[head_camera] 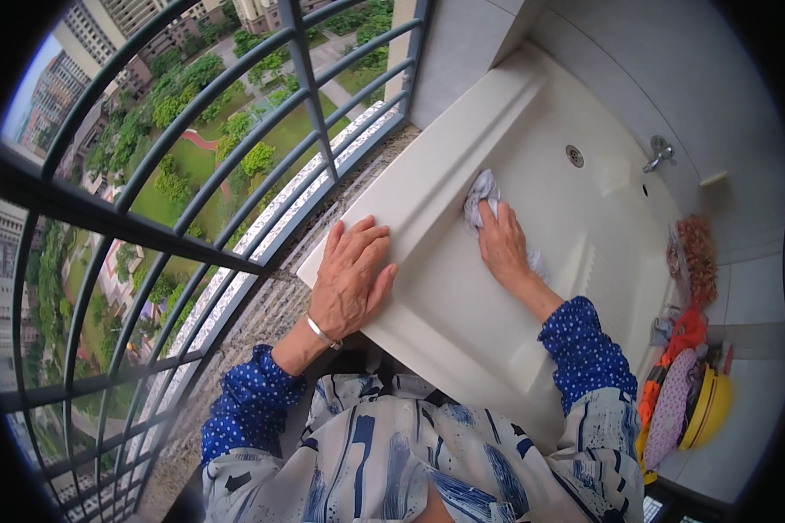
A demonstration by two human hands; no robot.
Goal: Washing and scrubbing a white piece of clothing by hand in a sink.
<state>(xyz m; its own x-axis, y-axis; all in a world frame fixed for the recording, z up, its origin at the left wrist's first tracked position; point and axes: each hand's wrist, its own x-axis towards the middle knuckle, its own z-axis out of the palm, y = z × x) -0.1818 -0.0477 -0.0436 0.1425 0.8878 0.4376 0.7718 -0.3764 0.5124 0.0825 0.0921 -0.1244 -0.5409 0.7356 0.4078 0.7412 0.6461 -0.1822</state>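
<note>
Inside a cream laundry sink (458, 294), my right hand (502, 245) presses a crumpled pale cloth (483, 193) against the basin near its left wall. Another bit of pale cloth (536, 263) shows beside my right wrist; whether it belongs to the same cloth is hidden by the hand. My left hand (352, 278) rests palm down on the sink's near left corner, fingers spread, with nothing in it. A silver bangle (320, 332) circles the left wrist. Blue dotted sleeve covers (585, 350) are on both forearms.
Metal window bars (235, 153) run along the left above a stone ledge (275, 294). A metal tap (659, 155) juts from the tiled wall, and a drain (574, 155) lies at the far end. A bag (693, 258) and a yellow helmet (708, 406) hang at right.
</note>
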